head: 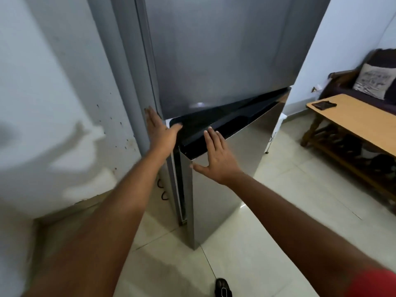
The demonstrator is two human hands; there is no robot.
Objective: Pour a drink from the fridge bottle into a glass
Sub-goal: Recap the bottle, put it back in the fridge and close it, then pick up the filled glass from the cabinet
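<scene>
Red sleeve [377, 284] at the near right corner, both bare arms reaching out over the pale floor tiles [257, 243]. Right hand [216, 156] lies flat and spread on the lower fridge door [225, 189], which stands slightly ajar, gripping nothing. Left hand [159, 130], fingers open, rests at the fridge [214, 50] side by the door's top corner. Bottle and glass aren't visible. Far right, a wooden table [353, 123].

No readable text; only blurred, illegible print on the sofa cushion [374, 81].
</scene>
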